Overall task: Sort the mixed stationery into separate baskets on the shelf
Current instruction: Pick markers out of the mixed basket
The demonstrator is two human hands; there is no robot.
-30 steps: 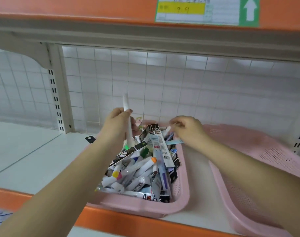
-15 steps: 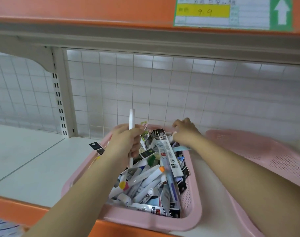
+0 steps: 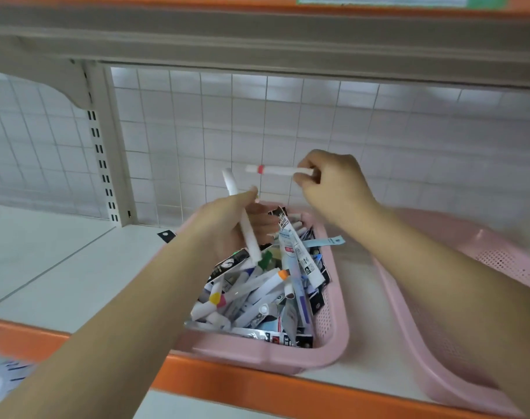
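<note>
Right hand higher, marker end hidden

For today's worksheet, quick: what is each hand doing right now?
Left hand: holds a white pen.
Right hand: pinches a red-banded pen.

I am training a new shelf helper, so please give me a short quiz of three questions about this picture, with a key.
1. True or false: the left hand grips a long white plastic marker.
2. The white marker with a red band, pinched by the right hand, is: A) held roughly level in the air; B) standing upright; C) lying in a basket.
3. Fill in: the pink perforated plastic basket full of mixed stationery stands to the ___ of the other pink basket.
Key: 1 true; 2 A; 3 left.
</note>
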